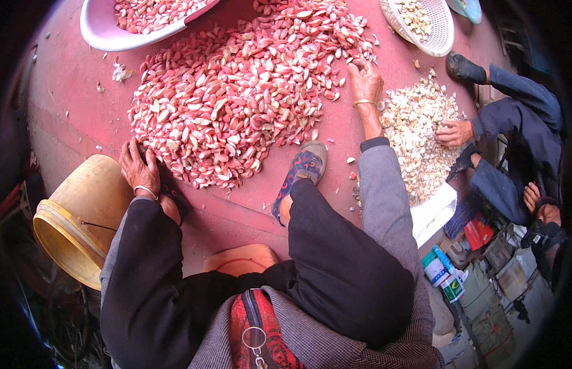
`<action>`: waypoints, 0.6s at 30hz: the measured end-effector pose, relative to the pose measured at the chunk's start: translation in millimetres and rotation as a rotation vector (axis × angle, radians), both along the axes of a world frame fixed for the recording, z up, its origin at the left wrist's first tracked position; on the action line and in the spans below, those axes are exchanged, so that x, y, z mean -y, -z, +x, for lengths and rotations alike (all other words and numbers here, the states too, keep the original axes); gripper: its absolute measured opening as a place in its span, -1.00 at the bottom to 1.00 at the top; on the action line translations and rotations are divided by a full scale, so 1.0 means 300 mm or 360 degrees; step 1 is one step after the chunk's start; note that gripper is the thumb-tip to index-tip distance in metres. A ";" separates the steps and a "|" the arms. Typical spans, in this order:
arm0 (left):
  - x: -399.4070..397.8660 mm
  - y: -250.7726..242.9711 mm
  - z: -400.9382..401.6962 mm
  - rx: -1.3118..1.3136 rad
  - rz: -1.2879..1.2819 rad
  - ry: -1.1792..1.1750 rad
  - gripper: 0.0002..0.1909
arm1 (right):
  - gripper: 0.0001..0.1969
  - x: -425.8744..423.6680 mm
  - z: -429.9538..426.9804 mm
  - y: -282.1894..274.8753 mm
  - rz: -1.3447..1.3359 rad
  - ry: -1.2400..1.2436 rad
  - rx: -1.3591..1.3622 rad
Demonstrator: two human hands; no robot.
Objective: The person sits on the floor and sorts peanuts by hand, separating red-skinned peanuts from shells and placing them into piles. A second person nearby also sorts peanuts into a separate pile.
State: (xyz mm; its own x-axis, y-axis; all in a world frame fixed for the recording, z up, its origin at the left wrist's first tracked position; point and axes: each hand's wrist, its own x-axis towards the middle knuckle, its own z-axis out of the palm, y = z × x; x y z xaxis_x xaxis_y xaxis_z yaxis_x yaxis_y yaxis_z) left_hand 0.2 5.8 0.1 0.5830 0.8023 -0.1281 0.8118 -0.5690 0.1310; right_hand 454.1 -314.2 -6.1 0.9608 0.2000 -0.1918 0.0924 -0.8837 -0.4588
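A broad heap of pink-red coated cloves [230, 97], apparently garlic, lies on the reddish floor covering before me. My left hand [140, 168] rests at the heap's lower left edge, its fingers slightly apart and with nothing visible in them. At the heap's right edge, my right hand [365, 83] reaches down with thumb and fingertips close together beside a few loose cloves. Whether it pinches one is too small to tell. To the right of that forearm lies a separate pile of pale, uncoated garlic cloves [419, 133].
A yellowed plastic bucket [94, 184] lies tipped at left. Above the heap stands a pink-white basin [94, 27] of coated cloves; a white perforated basket [442, 34] holds pale ones. Another person's hand [454, 133] touches the pale pile, near a white box [436, 214]. My shoe [304, 166] adjoins the heap.
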 end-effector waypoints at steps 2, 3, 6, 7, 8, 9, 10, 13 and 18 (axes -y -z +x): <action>0.002 0.000 0.001 0.0017 0.0008 0.0004 -0.44 | -0.65 -0.026 -0.003 -0.008 -0.0095 -0.0048 0.0164; 0.003 0.000 0.001 0.0010 -0.0005 -0.0007 -0.44 | -0.63 -0.037 0.001 -0.009 -0.0136 -0.0079 0.0252; 0.001 -0.003 0.002 0.0006 -0.0002 -0.0002 -0.44 | -0.60 -0.057 0.008 0.002 -0.0155 -0.0040 0.0261; 0.001 -0.004 0.003 0.0001 0.0004 0.0002 -0.44 | -0.61 -0.059 0.010 0.008 -0.0171 -0.0018 0.0266; 0.001 -0.004 0.004 -0.0002 0.0015 0.0008 -0.44 | -0.63 -0.058 0.013 0.014 -0.0134 -0.0007 0.0259; 0.002 -0.004 0.004 -0.0005 0.0005 0.0001 -0.44 | -0.64 -0.055 0.015 0.021 -0.0113 0.0010 0.0239; 0.002 -0.004 0.004 -0.0007 0.0001 -0.0002 -0.44 | -0.66 -0.052 0.017 0.028 -0.0091 0.0027 0.0218; 0.003 -0.004 0.004 -0.0011 -0.0006 -0.0007 -0.43 | -0.75 -0.039 0.021 0.054 0.0014 0.0048 0.0246; 0.002 -0.003 0.003 -0.0009 -0.0004 -0.0011 -0.43 | -0.76 -0.018 0.015 0.081 0.0388 0.0068 0.0155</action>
State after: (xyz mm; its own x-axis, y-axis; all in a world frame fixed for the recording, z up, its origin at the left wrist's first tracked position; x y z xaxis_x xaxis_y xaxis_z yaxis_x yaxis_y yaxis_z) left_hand 1.1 5.1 0.8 0.5765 0.8061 -0.1336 0.8166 -0.5629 0.1277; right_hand 458.5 -308.8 -30.4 0.9810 0.1879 -0.0493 0.1115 -0.7524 -0.6492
